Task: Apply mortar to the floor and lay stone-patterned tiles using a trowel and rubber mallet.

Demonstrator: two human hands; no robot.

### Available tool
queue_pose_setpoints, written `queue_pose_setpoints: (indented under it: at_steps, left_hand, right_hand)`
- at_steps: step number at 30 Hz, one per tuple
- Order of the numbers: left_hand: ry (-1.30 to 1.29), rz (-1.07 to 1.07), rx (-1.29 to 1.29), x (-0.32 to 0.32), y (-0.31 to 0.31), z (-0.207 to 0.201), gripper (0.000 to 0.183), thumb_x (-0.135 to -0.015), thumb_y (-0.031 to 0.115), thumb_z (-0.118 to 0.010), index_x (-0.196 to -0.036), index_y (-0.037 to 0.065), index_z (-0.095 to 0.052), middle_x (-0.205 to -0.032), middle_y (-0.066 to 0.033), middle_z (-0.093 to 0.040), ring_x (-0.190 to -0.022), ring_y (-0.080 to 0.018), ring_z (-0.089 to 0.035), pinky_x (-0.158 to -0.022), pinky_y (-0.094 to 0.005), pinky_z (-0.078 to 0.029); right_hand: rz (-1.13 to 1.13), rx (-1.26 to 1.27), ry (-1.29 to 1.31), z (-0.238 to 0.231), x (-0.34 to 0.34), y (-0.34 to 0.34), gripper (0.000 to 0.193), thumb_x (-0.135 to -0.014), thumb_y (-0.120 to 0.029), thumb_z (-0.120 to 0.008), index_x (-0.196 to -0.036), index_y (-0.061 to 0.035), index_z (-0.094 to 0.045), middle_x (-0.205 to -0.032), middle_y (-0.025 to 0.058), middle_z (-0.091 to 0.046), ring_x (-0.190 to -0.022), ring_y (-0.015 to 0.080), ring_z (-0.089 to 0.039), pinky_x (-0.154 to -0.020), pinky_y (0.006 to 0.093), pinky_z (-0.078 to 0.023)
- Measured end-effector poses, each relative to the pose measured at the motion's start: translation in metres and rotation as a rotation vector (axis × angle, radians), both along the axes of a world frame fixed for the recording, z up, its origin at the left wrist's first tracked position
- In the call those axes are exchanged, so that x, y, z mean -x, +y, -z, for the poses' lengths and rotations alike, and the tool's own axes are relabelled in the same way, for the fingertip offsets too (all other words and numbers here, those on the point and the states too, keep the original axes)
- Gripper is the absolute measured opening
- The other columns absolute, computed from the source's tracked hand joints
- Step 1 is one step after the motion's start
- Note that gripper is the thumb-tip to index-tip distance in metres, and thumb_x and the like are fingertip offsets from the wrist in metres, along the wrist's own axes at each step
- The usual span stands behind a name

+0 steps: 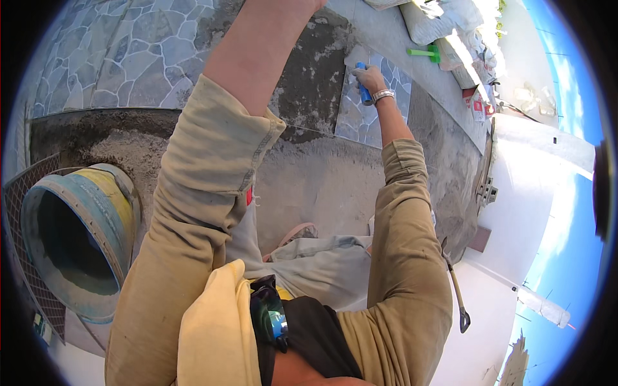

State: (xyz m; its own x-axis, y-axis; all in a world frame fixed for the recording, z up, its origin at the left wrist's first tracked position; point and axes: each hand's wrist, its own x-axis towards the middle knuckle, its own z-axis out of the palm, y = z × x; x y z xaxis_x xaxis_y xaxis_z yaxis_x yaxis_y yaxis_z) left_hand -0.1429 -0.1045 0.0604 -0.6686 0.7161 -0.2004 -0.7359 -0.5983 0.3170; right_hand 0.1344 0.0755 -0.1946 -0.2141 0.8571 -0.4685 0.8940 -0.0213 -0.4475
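Note:
My right hand [371,80] is closed around a blue bar-shaped handle [365,96]. It rests on a stone-patterned grey tile [393,96] with pale joint lines. The tile lies beside a strip of dark, wet-looking mortar [312,71]. What sits under the blue handle is hidden by my hand. My left arm reaches up past the mortar to the upper edge of the picture. Only a sliver of my left hand [318,3] shows there, so its fingers and anything in them are out of sight.
Laid tiles of the same pattern [145,55] cover the upper left. A cement mixer drum [80,238] stands at the left. White sacks [431,26] and a bright green-handled tool [423,53] lie at the upper right. A shovel handle [456,289] leans by the white wall.

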Motion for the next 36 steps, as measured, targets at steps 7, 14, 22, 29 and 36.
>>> queue_pose_setpoints:
  at_steps: [7, 14, 22, 29, 36]
  left_hand:
    - [0.009, -0.017, -0.151, -0.008, 0.014, -0.025, 0.044, -0.099, 0.040, -0.054, -0.130, 0.009, -0.051, -0.123, -0.0114, -0.059, -0.109, -0.0274, -0.059, -0.089, -0.0463, -0.047]
    - [0.016, -0.069, 0.022, 0.005, 0.014, -0.004, 0.039, -0.098, 0.040, -0.055, -0.126, 0.012, -0.051, -0.124, -0.0102, -0.057, -0.107, -0.0276, -0.059, -0.088, -0.0476, -0.046]
    - [-0.010, -0.015, -0.010, 0.036, 0.026, 0.008, 0.038, -0.096, 0.042, -0.056, -0.123, 0.014, -0.052, -0.122, -0.0096, -0.057, -0.107, -0.0272, -0.057, -0.086, -0.0476, -0.046]
    - [-0.009, -0.144, 0.129, 0.038, 0.013, 0.011, 0.040, -0.096, 0.042, -0.056, -0.123, 0.014, -0.051, -0.121, -0.0102, -0.057, -0.108, -0.0284, -0.056, -0.083, -0.0490, -0.047]
    - [-0.026, -0.140, 0.069, 0.038, 0.026, 0.008, 0.037, -0.096, 0.044, -0.055, -0.120, 0.016, -0.052, -0.117, -0.0095, -0.058, -0.105, -0.0290, -0.057, -0.082, -0.0479, -0.048]
  right_hand:
    - [0.299, -0.275, -0.172, 0.021, -0.159, 0.139, 0.023, -0.084, -0.016, -0.073, -0.091, 0.0053, -0.069, -0.073, 0.0140, -0.066, -0.060, 0.0263, -0.067, -0.051, 0.0399, -0.055]
    - [-0.057, -0.324, -0.173, 0.035, -0.046, 0.080, 0.026, -0.084, -0.020, -0.072, -0.086, 0.0056, -0.070, -0.074, 0.0133, -0.070, -0.062, 0.0249, -0.068, -0.055, 0.0395, -0.055]
    - [-0.012, -0.384, -0.392, 0.019, -0.090, 0.129, 0.035, -0.082, -0.032, -0.072, -0.084, 0.0026, -0.073, -0.074, 0.0125, -0.071, -0.066, 0.0261, -0.071, -0.059, 0.0396, -0.056]
    - [0.093, -0.020, -0.161, -0.004, -0.031, 0.079, 0.048, -0.080, -0.037, -0.068, -0.101, 0.0066, -0.073, -0.107, 0.0295, -0.071, -0.106, 0.0449, -0.068, -0.092, 0.0453, -0.054]
    - [-0.132, -0.431, -0.353, -0.017, -0.035, 0.085, 0.042, -0.080, -0.032, -0.066, -0.100, 0.0046, -0.073, -0.105, 0.0302, -0.070, -0.104, 0.0456, -0.067, -0.092, 0.0481, -0.054]
